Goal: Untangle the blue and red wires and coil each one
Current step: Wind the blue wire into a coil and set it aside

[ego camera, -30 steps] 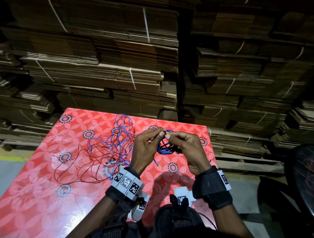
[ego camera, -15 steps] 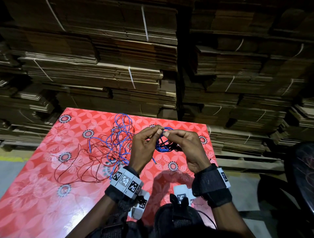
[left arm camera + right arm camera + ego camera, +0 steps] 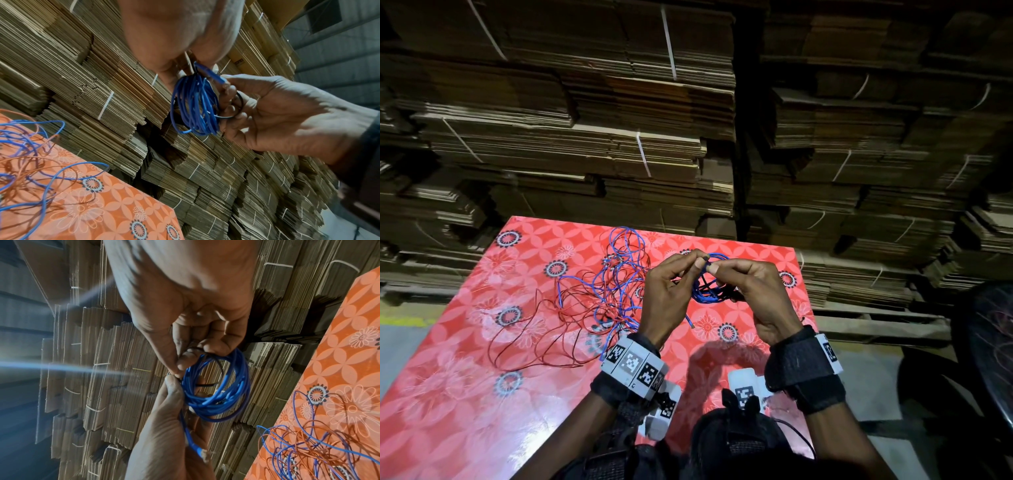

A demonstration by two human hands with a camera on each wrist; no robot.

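A small coil of blue wire (image 3: 705, 291) hangs in the air over the red floral table (image 3: 465, 394), held between both hands. My right hand (image 3: 714, 269) grips the coil (image 3: 195, 105) along with a thin black band (image 3: 239, 104). My left hand (image 3: 700, 262) pinches the coil's edge (image 3: 218, 394), and the wire's free end (image 3: 197, 449) runs across its palm. To the left, on the table, loose blue wire (image 3: 616, 281) lies tangled with the red wire (image 3: 524, 329).
Tall stacks of tied flat cardboard (image 3: 619, 137) stand right behind the table's far edge. A dark chair (image 3: 989, 342) is at the right. Grey floor shows beside the table on both sides.
Both hands stay on the blue coil. The pinching fingertips have shifted slightly up and left. The tangle on the table has not moved.
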